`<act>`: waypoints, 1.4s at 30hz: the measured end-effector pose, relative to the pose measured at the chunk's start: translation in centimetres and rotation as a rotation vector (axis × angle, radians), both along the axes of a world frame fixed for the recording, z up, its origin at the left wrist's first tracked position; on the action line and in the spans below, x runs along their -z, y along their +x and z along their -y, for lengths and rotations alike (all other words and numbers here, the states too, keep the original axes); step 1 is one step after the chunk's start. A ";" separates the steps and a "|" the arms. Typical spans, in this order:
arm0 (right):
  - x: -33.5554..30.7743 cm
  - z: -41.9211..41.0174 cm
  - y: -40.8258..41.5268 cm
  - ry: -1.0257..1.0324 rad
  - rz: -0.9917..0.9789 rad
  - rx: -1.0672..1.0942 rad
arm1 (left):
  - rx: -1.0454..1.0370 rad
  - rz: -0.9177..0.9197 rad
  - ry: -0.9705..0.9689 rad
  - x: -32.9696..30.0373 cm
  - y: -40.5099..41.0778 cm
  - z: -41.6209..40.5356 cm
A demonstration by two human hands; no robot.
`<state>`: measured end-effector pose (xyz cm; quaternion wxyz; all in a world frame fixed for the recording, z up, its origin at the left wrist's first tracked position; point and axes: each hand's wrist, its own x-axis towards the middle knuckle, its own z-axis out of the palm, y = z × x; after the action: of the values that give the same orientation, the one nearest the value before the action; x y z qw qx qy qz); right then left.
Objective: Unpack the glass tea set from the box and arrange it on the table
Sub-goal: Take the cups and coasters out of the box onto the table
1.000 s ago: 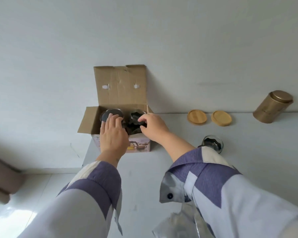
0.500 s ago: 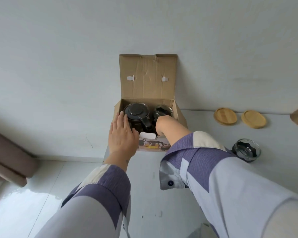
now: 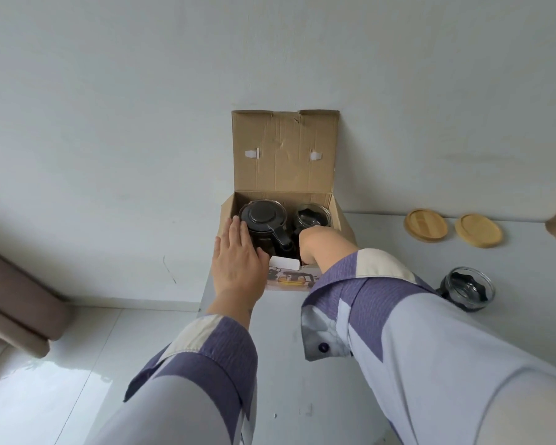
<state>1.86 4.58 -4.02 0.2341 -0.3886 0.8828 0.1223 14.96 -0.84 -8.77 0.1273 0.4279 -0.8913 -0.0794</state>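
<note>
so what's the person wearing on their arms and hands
Both hands are bare. The left hand shows no ring or watch; the right hand is hidden inside the box. Both sleeves are pale lilac-grey with purple textured panels and cream patches. The right sleeve's cuff hangs unbuttoned, with a dark button.

Single head-worn view, forward and down, close over the box (image 3: 283, 200).
</note>
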 end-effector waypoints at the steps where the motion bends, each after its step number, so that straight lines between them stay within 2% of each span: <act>1: -0.2 0.0 -0.1 -0.010 0.012 -0.009 | 0.000 0.007 0.000 0.0 0.0 -0.1; 9: -2.0 -0.2 -0.9 -0.064 0.094 -0.045 | -0.010 0.041 -0.003 0.0 -0.3 -0.1; 15: -3.4 -1.3 -1.3 -0.129 0.013 -0.086 | -0.022 0.067 -0.012 0.1 -0.4 -0.1; 18: -3.2 -2.6 -1.9 -0.281 0.029 -0.007 | -0.023 0.075 -0.012 0.0 -0.4 -0.3; 24: -2.1 -4.9 -2.6 -0.849 0.336 0.269 | -0.025 0.074 -0.015 -0.1 -0.6 -0.4; 30: -0.9 -7.2 -3.0 -1.284 0.414 0.617 | -0.004 0.078 0.000 -0.1 -0.4 -0.4; 34: -0.1 -8.9 -3.5 -1.397 0.376 0.739 | -0.031 -0.060 0.082 -0.9 -0.6 -0.7; 36: -0.1 -10.2 -3.5 -1.428 0.366 0.775 | -0.029 -0.142 0.052 -1.5 -1.0 -1.7; 42: 0.5 -15.4 -4.0 -1.453 0.373 0.836 | 0.165 -0.214 -0.055 -2.2 -3.8 -9.4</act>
<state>-2.11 20.00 -4.50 0.0945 -0.0989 0.7598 -0.6356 11.15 8.53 -6.52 0.2266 0.3387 -0.9065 -0.1103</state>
